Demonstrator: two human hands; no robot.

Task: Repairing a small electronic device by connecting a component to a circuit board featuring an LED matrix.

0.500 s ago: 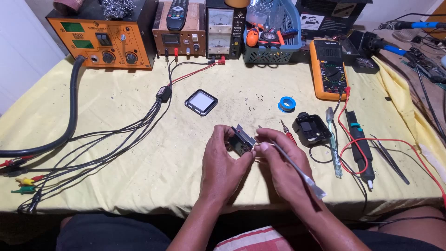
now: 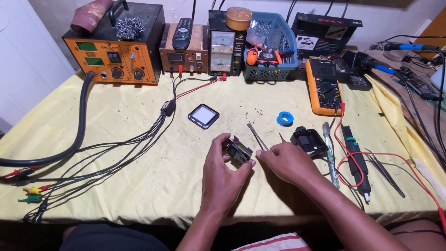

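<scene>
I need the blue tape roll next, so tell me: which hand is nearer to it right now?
Right. The right hand lies just below the blue tape roll, slightly to its right. The left hand is farther off, down and to the left, holding the small module.

place: electronics repair workshop | evidence: orange soldering station (image 2: pixel 114 56), bench power supply (image 2: pixel 224 51), multimeter (image 2: pixel 324 86), tweezers (image 2: pixel 383 171), tangled test leads (image 2: pixel 100 160) on yellow-covered worktop (image 2: pixel 139 121)

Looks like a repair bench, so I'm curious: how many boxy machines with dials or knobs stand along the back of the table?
3. An orange station at back left, a brown unit beside it under a remote control, and a black supply with two meters next. Others may be hidden behind the blue basket.
</scene>
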